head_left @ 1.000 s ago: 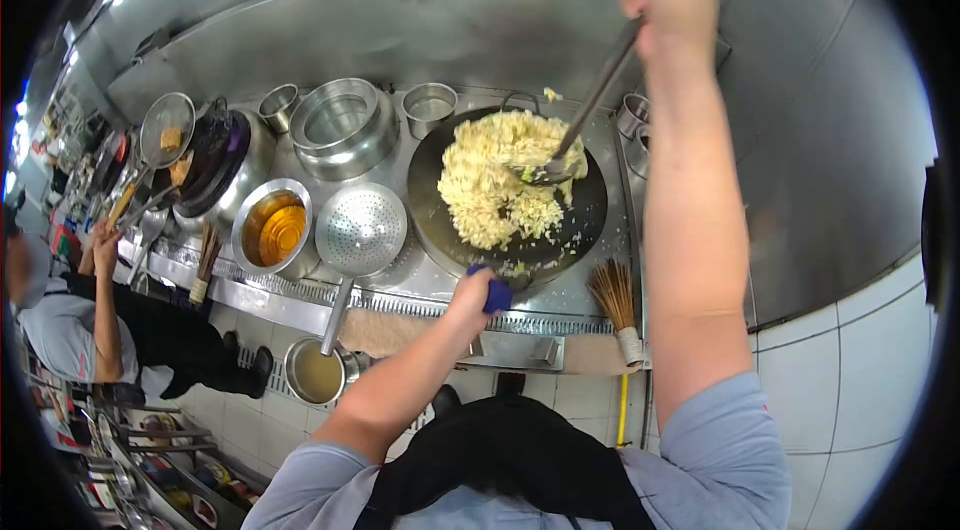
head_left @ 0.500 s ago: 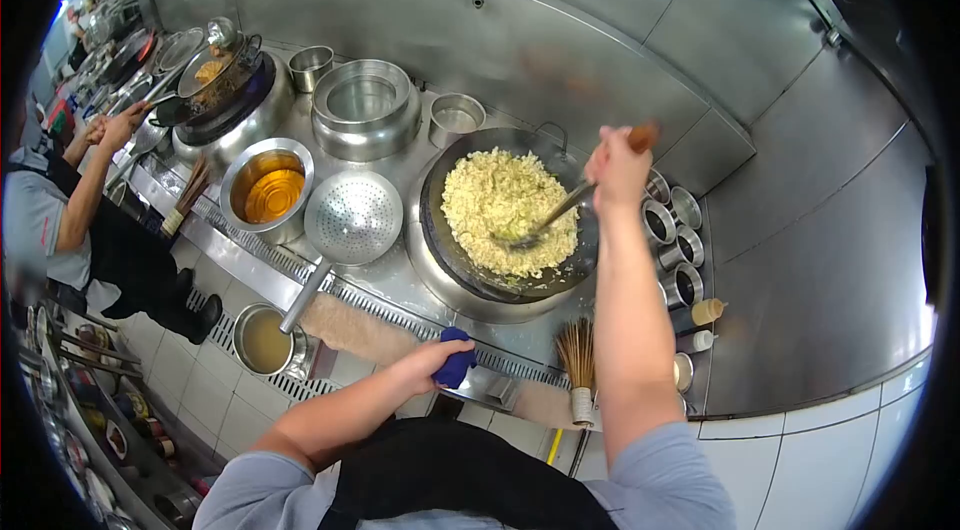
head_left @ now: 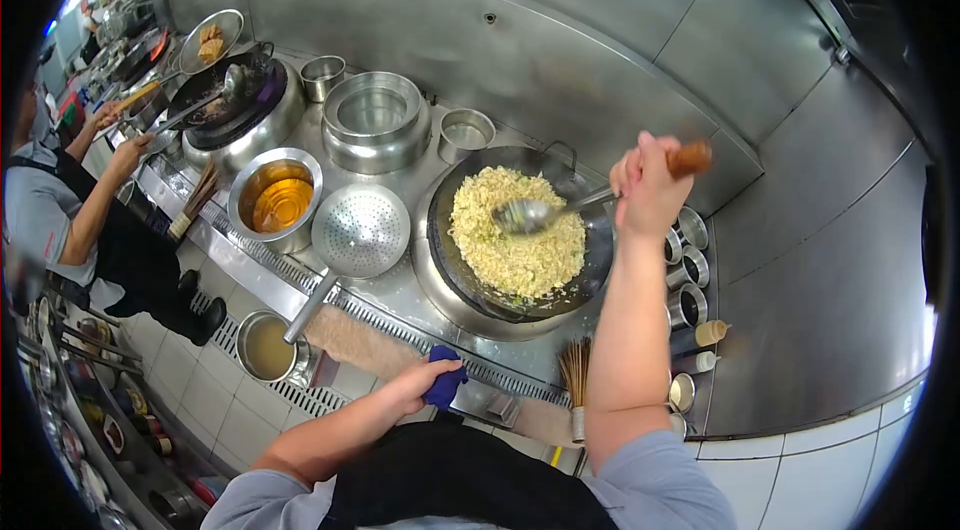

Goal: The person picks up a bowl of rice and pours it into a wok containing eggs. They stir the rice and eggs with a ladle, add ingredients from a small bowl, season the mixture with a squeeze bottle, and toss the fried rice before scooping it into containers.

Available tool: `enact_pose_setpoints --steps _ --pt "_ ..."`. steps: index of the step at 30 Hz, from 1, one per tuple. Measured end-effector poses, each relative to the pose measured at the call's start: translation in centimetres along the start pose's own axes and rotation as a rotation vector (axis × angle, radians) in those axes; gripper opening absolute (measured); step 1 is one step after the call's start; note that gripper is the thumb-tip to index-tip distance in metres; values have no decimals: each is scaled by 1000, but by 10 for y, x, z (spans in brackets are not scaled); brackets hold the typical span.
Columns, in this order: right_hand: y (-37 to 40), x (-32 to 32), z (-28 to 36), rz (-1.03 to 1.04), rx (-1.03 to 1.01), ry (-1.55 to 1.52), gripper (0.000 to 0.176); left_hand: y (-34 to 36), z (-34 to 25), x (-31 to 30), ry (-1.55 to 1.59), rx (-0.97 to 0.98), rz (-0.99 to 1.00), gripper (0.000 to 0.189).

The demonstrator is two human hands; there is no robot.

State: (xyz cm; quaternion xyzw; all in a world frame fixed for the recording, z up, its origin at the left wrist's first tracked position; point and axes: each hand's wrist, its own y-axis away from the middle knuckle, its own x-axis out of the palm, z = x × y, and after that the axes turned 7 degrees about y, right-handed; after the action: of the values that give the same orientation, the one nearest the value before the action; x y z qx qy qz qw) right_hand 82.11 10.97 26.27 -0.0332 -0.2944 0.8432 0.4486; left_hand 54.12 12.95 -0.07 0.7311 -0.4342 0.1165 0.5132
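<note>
My right hand [head_left: 650, 185] is closed round the wooden-ended handle of a metal ladle [head_left: 530, 217]. The ladle's bowl is over the fried rice [head_left: 510, 255], slightly blurred. That rice, pale yellow with green bits, lies in a black wok [head_left: 595, 265] on the burner at the right. Down at the front edge of the stove, my left hand [head_left: 412, 388] grips a bunched dark blue cloth [head_left: 445, 377]. Left of the wok, a perforated strainer [head_left: 361, 231] rests with its handle pointing toward the front.
A pot of orange oil [head_left: 281, 202] and a lidless steel pot [head_left: 372, 120] stand left of the wok. Several seasoning cups [head_left: 687, 307] line the right side. A bamboo brush [head_left: 577, 375] stands at the front edge. At the far left a co-worker [head_left: 75, 200] handles another wok [head_left: 225, 95].
My right hand has risen and shifted right, and the ladle's bowl has come up from the rice. The co-worker's strainer with brown food has lifted off their wok.
</note>
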Motion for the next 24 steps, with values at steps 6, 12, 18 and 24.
enact_pose_setpoints --steps 6,12,18,24 --pt "-28 -9 -41 51 226 106 22 9 1 3 -42 9 -27 27" --pt "-8 6 -57 -303 -97 -63 19 0 0 -2 -23 29 -35 28" --pt "-14 29 10 200 283 99 24 5 -10 4 -68 14 -23 31" --pt "32 -3 -52 -145 69 235 19 -12 -6 4 -79 -3 -28 32"
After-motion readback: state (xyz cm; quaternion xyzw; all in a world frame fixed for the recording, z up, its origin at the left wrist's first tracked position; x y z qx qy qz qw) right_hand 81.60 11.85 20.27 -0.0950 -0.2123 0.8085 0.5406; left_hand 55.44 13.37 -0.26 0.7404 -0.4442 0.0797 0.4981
